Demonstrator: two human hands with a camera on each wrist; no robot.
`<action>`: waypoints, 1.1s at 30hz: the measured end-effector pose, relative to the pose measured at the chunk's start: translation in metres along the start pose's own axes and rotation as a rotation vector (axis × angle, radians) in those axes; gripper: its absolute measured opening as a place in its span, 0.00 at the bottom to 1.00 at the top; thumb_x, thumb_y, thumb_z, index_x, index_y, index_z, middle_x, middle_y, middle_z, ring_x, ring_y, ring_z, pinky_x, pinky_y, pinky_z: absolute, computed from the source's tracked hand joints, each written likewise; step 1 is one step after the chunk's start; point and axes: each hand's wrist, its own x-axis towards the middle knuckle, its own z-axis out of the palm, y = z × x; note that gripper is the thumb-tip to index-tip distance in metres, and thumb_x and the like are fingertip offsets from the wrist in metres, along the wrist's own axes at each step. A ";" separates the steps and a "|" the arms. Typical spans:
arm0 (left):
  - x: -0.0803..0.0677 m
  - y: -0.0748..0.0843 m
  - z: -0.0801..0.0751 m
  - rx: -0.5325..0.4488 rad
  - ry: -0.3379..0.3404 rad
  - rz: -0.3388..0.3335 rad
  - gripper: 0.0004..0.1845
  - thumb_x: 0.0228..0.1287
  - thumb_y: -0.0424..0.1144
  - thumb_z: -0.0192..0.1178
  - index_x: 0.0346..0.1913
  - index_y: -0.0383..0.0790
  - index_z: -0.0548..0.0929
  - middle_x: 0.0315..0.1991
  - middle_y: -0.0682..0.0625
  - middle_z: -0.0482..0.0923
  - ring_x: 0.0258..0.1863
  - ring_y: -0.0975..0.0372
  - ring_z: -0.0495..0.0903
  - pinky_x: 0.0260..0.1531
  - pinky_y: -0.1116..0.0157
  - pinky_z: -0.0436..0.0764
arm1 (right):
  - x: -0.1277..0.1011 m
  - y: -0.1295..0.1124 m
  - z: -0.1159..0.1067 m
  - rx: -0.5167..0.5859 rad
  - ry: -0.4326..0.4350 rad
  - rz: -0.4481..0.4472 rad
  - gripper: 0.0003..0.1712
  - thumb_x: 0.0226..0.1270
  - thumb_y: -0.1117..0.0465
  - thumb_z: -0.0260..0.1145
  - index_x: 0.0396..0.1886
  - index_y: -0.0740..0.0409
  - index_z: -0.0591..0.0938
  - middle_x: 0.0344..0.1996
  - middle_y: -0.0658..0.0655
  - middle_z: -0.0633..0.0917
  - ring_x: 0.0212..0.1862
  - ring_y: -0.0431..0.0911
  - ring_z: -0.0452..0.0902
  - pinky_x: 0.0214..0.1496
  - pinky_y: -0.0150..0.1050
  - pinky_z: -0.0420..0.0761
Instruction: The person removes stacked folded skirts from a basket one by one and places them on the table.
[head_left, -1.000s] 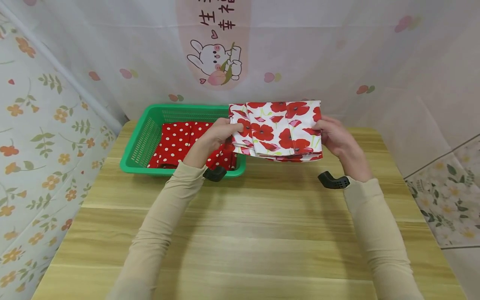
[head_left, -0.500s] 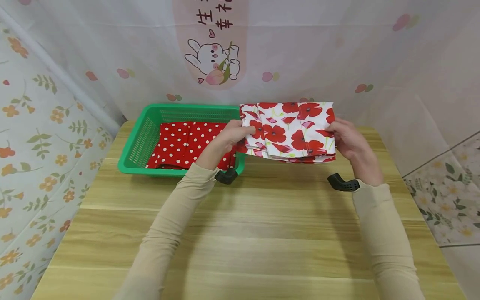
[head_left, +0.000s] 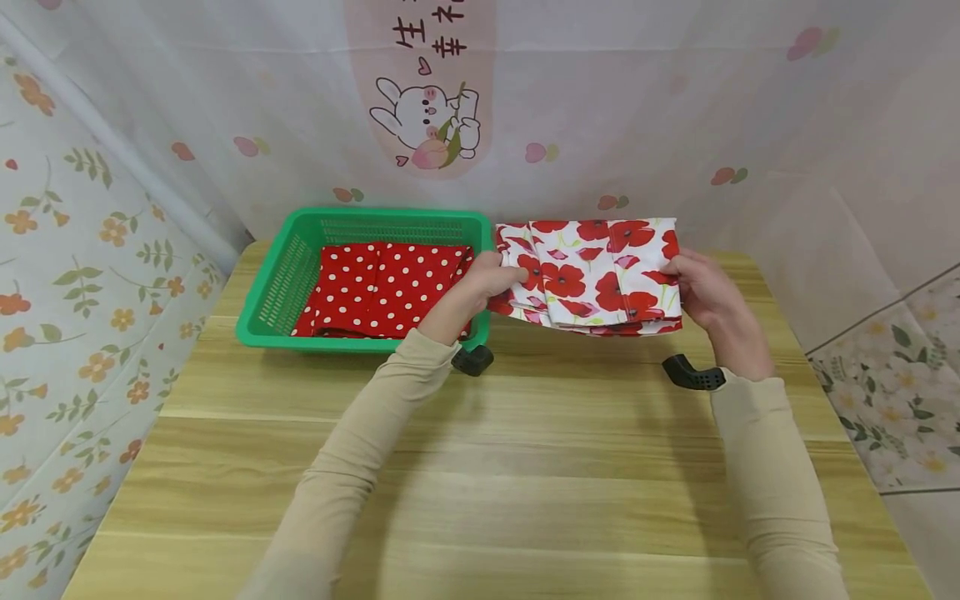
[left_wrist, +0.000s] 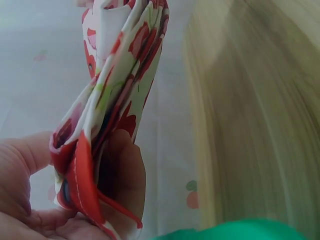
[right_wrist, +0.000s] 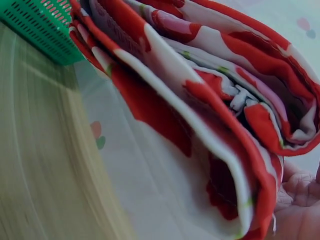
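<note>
Folded poppy cloth (head_left: pixel 592 275), pinched by left hand (head_left: pixel 487 279), right hand (head_left: pixel 701 287)

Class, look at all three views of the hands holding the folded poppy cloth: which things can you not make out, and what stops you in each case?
- Head view: underside of the folded poppy cloth, hidden by its own top layers.
- Head view: right end of the polka-dot cloth in the green basket, covered by the left hand.
- Right wrist view: the right hand, cut off by the frame corner.
- Left wrist view: the table, blurred.

A wooden table (head_left: pixel 480 467) carries a green basket (head_left: pixel 279 283) at its far left corner, which holds a red dotted cloth (head_left: pixel 382 287).
</note>
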 end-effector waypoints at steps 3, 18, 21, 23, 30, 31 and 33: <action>0.001 -0.002 0.006 0.010 0.002 0.009 0.26 0.61 0.37 0.59 0.60 0.31 0.67 0.53 0.43 0.70 0.51 0.55 0.71 0.50 0.62 0.74 | 0.001 0.004 -0.005 -0.020 0.008 0.003 0.08 0.70 0.65 0.51 0.43 0.52 0.75 0.33 0.48 0.83 0.34 0.40 0.82 0.35 0.32 0.82; 0.000 -0.009 0.039 0.385 0.168 0.187 0.13 0.57 0.36 0.61 0.40 0.29 0.78 0.33 0.43 0.78 0.27 0.58 0.74 0.19 0.72 0.69 | 0.006 0.024 -0.015 -0.065 0.032 0.082 0.16 0.70 0.63 0.52 0.56 0.55 0.67 0.34 0.45 0.82 0.35 0.38 0.81 0.37 0.30 0.81; 0.000 -0.012 0.045 0.416 0.194 0.203 0.10 0.56 0.36 0.61 0.36 0.30 0.79 0.29 0.44 0.78 0.24 0.60 0.73 0.17 0.72 0.66 | 0.007 0.028 -0.017 -0.065 0.034 0.101 0.14 0.70 0.63 0.51 0.54 0.55 0.67 0.34 0.45 0.82 0.36 0.38 0.80 0.37 0.30 0.81; -0.001 -0.013 0.048 0.420 0.204 0.207 0.09 0.56 0.35 0.61 0.34 0.31 0.79 0.28 0.44 0.78 0.23 0.60 0.72 0.16 0.72 0.66 | 0.008 0.031 -0.019 -0.059 0.036 0.114 0.14 0.70 0.63 0.50 0.54 0.55 0.67 0.34 0.45 0.82 0.35 0.38 0.80 0.37 0.30 0.81; 0.001 -0.020 0.058 0.418 0.224 0.168 0.07 0.55 0.35 0.61 0.32 0.33 0.78 0.27 0.45 0.76 0.23 0.59 0.72 0.17 0.70 0.67 | 0.010 0.041 -0.027 -0.046 0.042 0.148 0.10 0.71 0.63 0.50 0.49 0.54 0.68 0.33 0.44 0.82 0.35 0.37 0.79 0.37 0.30 0.80; 0.001 -0.021 0.059 0.420 0.229 0.155 0.07 0.55 0.35 0.61 0.32 0.33 0.78 0.27 0.46 0.76 0.23 0.59 0.73 0.17 0.70 0.68 | 0.010 0.043 -0.028 -0.041 0.043 0.152 0.09 0.71 0.63 0.50 0.48 0.54 0.68 0.32 0.44 0.82 0.35 0.37 0.79 0.37 0.30 0.80; 0.003 -0.023 0.061 0.414 0.235 0.137 0.08 0.55 0.36 0.61 0.34 0.33 0.78 0.28 0.46 0.76 0.24 0.59 0.73 0.18 0.70 0.68 | 0.011 0.046 -0.030 -0.034 0.039 0.158 0.08 0.71 0.64 0.49 0.48 0.53 0.69 0.33 0.44 0.82 0.35 0.37 0.79 0.38 0.30 0.80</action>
